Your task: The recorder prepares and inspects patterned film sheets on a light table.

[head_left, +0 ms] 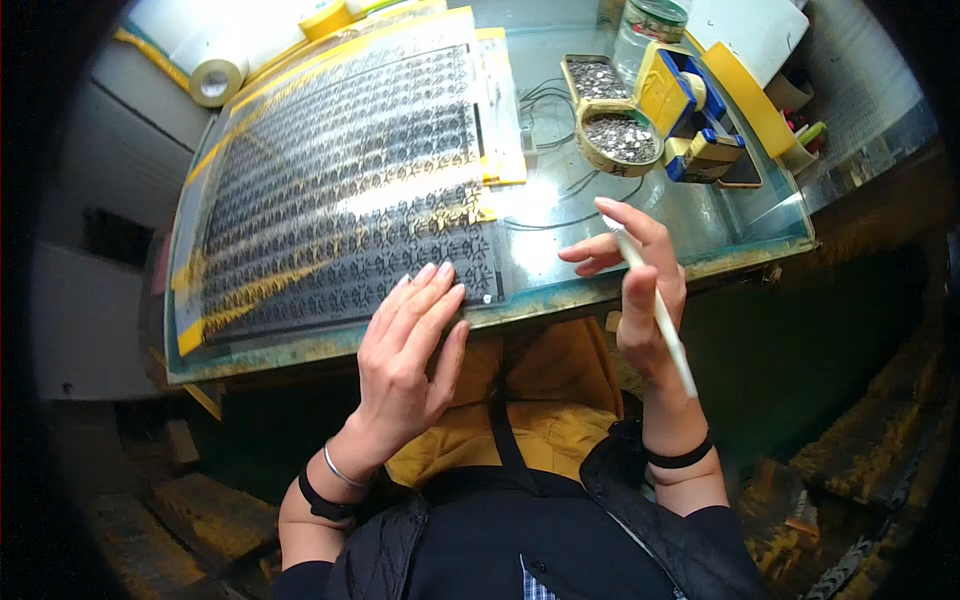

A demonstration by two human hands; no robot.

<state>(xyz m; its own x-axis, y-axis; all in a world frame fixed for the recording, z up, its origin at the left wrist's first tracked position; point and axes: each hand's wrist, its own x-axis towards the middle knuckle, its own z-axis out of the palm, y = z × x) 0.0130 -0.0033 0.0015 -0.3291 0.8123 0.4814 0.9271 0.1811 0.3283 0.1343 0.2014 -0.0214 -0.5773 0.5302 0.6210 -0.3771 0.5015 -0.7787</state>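
My left hand (402, 368) lies palm down with fingers stretched out over the near right part of a large dark patterned sheet (340, 185). Rows of small repeated black motifs cover that sheet, and a glare band crosses it. Between the thumb and fingers of my right hand (636, 332) is a slim white pen-like tool (670, 340), held above the table's front edge with its tip pointing up and away. A small white dot (487, 299) sits at the sheet's near right corner.
On the glass-topped table (560, 285), a round tub (622, 168) and a square tray (597, 82) hold small shiny pieces. Beside them stand a jar (650, 40), a yellow-and-blue tape dispenser (672, 90) and a phone (742, 172). A tape roll (216, 82) is at far left; thin black cable (548, 222) loops behind.
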